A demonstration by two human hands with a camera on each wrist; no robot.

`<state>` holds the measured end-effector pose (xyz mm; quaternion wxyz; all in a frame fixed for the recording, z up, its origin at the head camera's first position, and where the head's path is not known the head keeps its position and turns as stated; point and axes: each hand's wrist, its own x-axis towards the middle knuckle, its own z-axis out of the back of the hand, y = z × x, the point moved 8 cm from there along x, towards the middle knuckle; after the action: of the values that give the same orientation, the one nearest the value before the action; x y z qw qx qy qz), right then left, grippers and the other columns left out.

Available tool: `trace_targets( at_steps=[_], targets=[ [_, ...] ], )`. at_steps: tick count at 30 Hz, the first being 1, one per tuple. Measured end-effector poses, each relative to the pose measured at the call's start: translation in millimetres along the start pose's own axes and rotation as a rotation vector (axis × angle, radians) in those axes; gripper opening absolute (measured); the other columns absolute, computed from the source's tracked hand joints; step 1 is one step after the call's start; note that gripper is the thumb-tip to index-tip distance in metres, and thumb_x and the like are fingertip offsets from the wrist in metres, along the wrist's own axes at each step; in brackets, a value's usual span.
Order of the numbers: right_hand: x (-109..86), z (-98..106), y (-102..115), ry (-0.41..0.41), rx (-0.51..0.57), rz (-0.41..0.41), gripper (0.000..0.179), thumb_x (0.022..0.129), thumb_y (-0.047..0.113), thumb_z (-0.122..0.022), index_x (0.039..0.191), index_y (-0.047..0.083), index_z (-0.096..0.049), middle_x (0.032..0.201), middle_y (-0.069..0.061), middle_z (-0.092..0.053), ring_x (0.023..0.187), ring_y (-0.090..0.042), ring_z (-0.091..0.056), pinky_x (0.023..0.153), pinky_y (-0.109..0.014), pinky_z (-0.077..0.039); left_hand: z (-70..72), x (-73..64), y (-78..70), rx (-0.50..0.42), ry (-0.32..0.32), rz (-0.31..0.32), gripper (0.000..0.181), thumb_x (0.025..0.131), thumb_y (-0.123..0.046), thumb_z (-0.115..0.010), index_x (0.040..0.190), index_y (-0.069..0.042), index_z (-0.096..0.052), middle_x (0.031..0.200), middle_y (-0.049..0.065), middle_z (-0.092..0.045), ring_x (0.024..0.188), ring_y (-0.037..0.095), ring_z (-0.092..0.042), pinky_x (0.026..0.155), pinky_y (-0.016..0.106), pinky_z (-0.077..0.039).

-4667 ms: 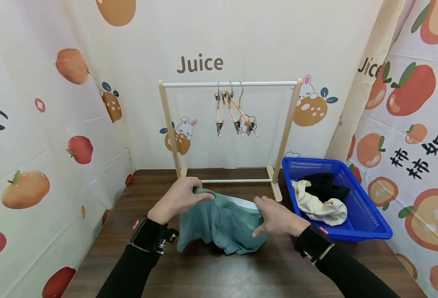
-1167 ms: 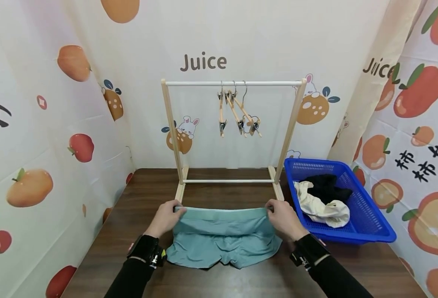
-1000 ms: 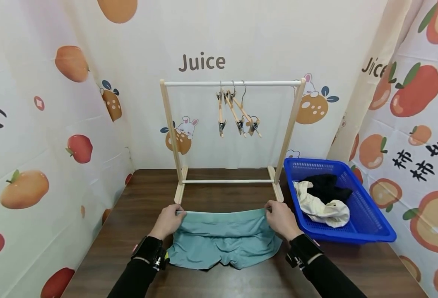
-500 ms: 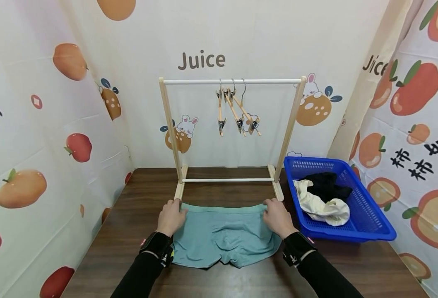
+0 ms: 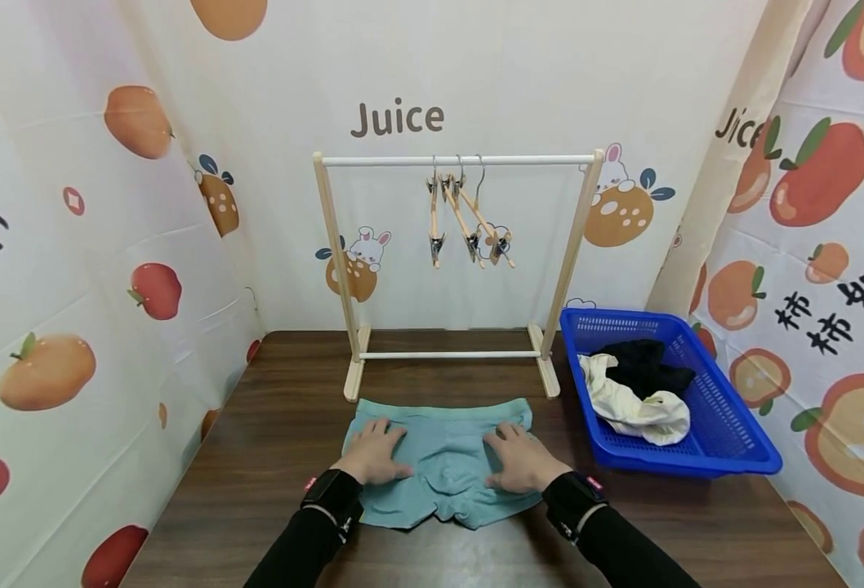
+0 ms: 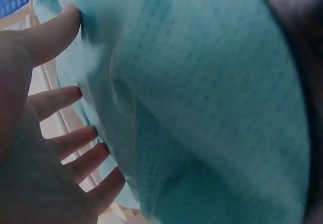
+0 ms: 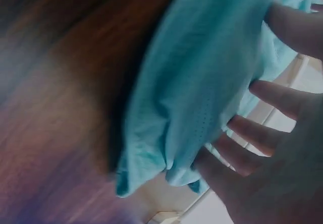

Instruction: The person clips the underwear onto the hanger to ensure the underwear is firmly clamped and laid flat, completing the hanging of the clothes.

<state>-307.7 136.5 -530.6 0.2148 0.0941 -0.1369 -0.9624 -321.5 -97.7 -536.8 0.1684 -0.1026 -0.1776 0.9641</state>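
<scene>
Teal boxer briefs (image 5: 447, 441) lie spread on the dark wooden table, waistband toward the rack and leg openings toward me. My left hand (image 5: 375, 454) rests on their left half with fingers spread. On the right half lies my right hand (image 5: 522, 462), its fingers also spread. Both wrist views show fingertips touching the perforated teal cloth (image 6: 202, 82), with nothing pinched. Creases show in the middle of the briefs, between the hands. In the right wrist view a side edge of the briefs (image 7: 202, 82) borders the wood.
Behind the briefs stands a small clothes rack (image 5: 461, 161) with a white rail. Several wooden clip hangers (image 5: 469, 224) hang from it. At the right, a blue plastic basket (image 5: 733, 425) holds a cream garment (image 5: 634, 406) and a black garment (image 5: 645, 367). Fruit-print cloth surrounds the table.
The briefs went from bunched and lifted to laid out flat. Both hands have let go of the waistband corners and moved inward and toward me onto the cloth.
</scene>
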Motion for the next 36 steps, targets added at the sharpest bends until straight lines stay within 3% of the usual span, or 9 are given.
trace_targets(
  at_steps=[4, 10, 13, 16, 20, 25, 30, 33, 36],
  targets=[
    [-5.6, -3, -10, 0.059, 0.019, -0.074, 0.077, 0.083, 0.039, -0.085, 0.146, 0.01, -0.054, 0.155, -0.024, -0.039, 0.143, -0.046, -0.033, 0.106, -0.063, -0.037, -5.3, -1.9, -1.3, 0.027, 0.024, 0.018, 0.072, 0.09, -0.047, -0.075, 0.147, -0.009, -0.052, 0.154, 0.026, -0.037, 0.143, 0.047, -0.032, 0.11, 0.065, -0.03],
    [-13.1, -2, -18, 0.063, 0.028, -0.073, 0.075, 0.083, 0.04, -0.085, 0.145, 0.011, -0.054, 0.155, -0.023, -0.039, 0.143, -0.046, -0.034, 0.105, -0.065, -0.037, -4.5, -7.4, -7.2, 0.034, -0.013, -0.002, 0.069, 0.093, -0.045, -0.073, 0.146, -0.006, -0.053, 0.152, 0.027, -0.04, 0.141, 0.047, -0.035, 0.108, 0.064, -0.034],
    [-16.8, 3, -13, -0.02, -0.01, -0.007, 0.063, 0.086, 0.037, -0.083, 0.138, 0.009, -0.06, 0.143, -0.02, -0.051, 0.135, -0.041, -0.046, 0.1, -0.059, -0.044, 0.1, -13.5, -16.3, 0.055, -0.052, -0.056, 0.063, 0.094, -0.041, -0.072, 0.143, -0.005, -0.055, 0.147, 0.025, -0.047, 0.137, 0.044, -0.043, 0.107, 0.059, -0.039],
    [-22.9, 13, 5, -0.126, -0.073, 0.129, 0.038, 0.089, 0.028, -0.08, 0.121, 0.009, -0.069, 0.118, -0.009, -0.063, 0.111, -0.029, -0.061, 0.086, -0.044, -0.053, 7.0, -24.2, -32.6, 0.065, -0.063, -0.152, 0.048, 0.094, -0.033, -0.075, 0.131, -0.004, -0.063, 0.128, 0.017, -0.059, 0.118, 0.035, -0.057, 0.095, 0.049, -0.048],
    [-33.7, 18, 33, -0.087, -0.086, 0.298, 0.011, 0.09, 0.016, -0.078, 0.1, 0.014, -0.072, 0.092, 0.004, -0.061, 0.081, -0.012, -0.061, 0.067, -0.029, -0.051, 7.4, -38.2, -52.9, 0.054, 0.03, -0.268, 0.025, 0.09, -0.026, -0.08, 0.105, -0.01, -0.069, 0.095, 0.0, -0.062, 0.084, 0.016, -0.06, 0.073, 0.034, -0.05],
    [-46.1, 0, 45, 0.126, -0.108, 0.288, 0.024, 0.083, 0.029, -0.085, 0.1, 0.02, -0.071, 0.093, 0.008, -0.057, 0.083, -0.008, -0.056, 0.067, -0.028, -0.049, -7.7, -49.2, -65.0, 0.058, 0.169, -0.328, 0.028, 0.084, -0.036, -0.085, 0.096, -0.018, -0.068, 0.085, -0.008, -0.058, 0.074, 0.006, -0.053, 0.066, 0.026, -0.047],
    [-51.1, -12, 45, 0.076, -0.166, 0.3, 0.015, 0.089, 0.022, -0.079, 0.095, 0.023, -0.065, 0.086, 0.01, -0.046, 0.078, -0.008, -0.045, 0.059, -0.027, -0.041, -24.6, -51.9, -68.5, 0.105, 0.194, -0.354, 0.023, 0.087, -0.035, -0.082, 0.094, -0.022, -0.065, 0.086, -0.01, -0.052, 0.075, 0.005, -0.053, 0.066, 0.025, -0.047],
    [-49.9, -12, 44, 0.044, -0.079, 0.328, 0.013, 0.094, 0.009, -0.069, 0.09, 0.021, -0.066, 0.081, 0.011, -0.047, 0.074, -0.005, -0.045, 0.059, -0.025, -0.04, -28.4, -51.2, -68.6, 0.081, 0.184, -0.367, 0.01, 0.095, -0.021, -0.074, 0.092, -0.021, -0.064, 0.084, -0.011, -0.051, 0.073, 0.004, -0.049, 0.064, 0.023, -0.045],
    [-45.3, -6, 38, 0.086, 0.11, 0.306, 0.018, 0.096, 0.003, -0.063, 0.09, 0.019, -0.067, 0.081, 0.013, -0.053, 0.072, -0.002, -0.048, 0.063, -0.025, -0.043, -24.4, -50.0, -63.6, -0.068, 0.214, -0.326, 0.017, 0.1, -0.011, -0.062, 0.085, -0.019, -0.058, 0.075, -0.008, -0.045, 0.065, 0.006, -0.04, 0.061, 0.026, -0.036]
  ],
)
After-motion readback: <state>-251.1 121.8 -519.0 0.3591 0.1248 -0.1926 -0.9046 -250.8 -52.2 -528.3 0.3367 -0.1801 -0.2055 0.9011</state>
